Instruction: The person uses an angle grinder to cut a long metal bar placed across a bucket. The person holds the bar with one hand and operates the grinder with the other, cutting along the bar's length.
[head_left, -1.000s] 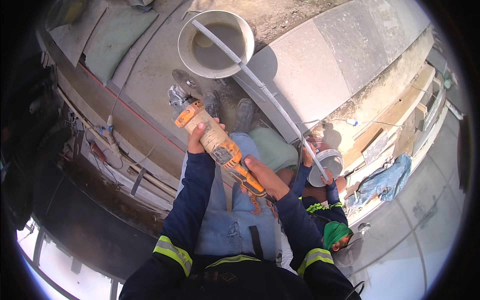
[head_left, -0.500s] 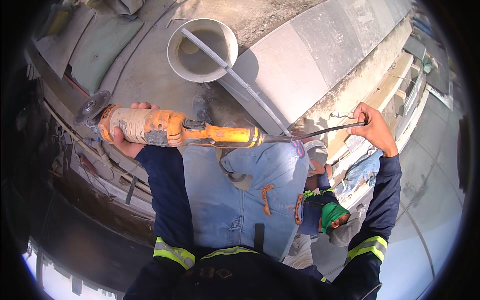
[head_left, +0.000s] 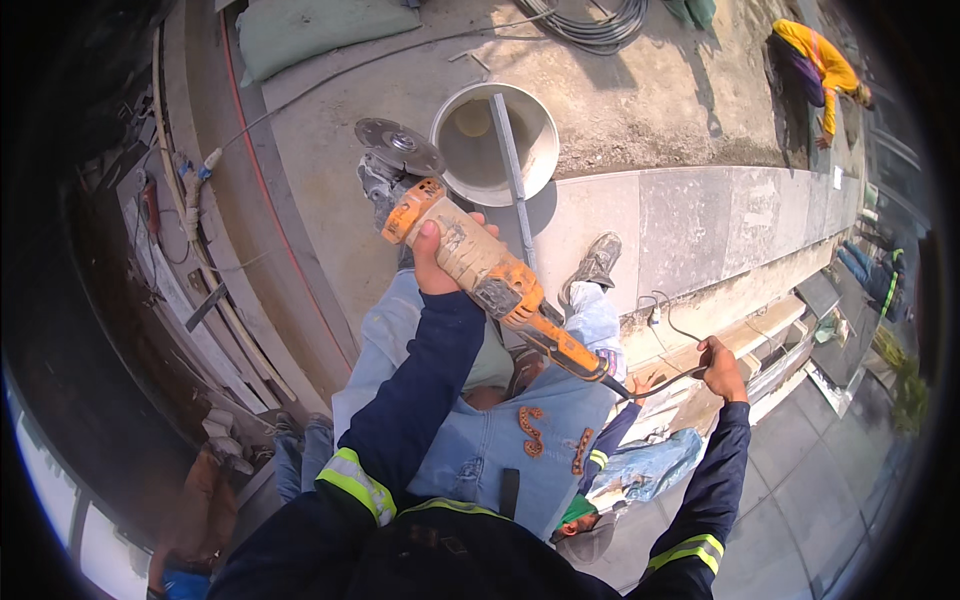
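Note:
My left hand (head_left: 434, 262) is wrapped around the body of a worn orange angle grinder (head_left: 482, 255), whose middle is bound in pale tape. At the upper-left end of the tool sits its cutting disc (head_left: 400, 147), in front of the left side of a white bucket (head_left: 548, 135). The narrow rear handle slopes down to the right, above my jeans. Closed fingers of my right hand (head_left: 724, 372) grip the black power cord (head_left: 655, 388) a short way from the handle. Across the bucket leans a long grey bar (head_left: 510, 160), its lower end hidden behind the grinder.
Grey slabs (head_left: 690, 225) run along the right. Close by at lower right is a person with a green head covering (head_left: 578, 510); someone in yellow (head_left: 822, 60) bends at far right. Coiled cable (head_left: 610, 35), a pale green sack (head_left: 330, 35) and a red hose (head_left: 262, 185) lie around.
The view has turned. The grinder has swung from nearly level to a slant, its disc end now up beside the bucket. Both hands keep hold, the right one lower with the cord.

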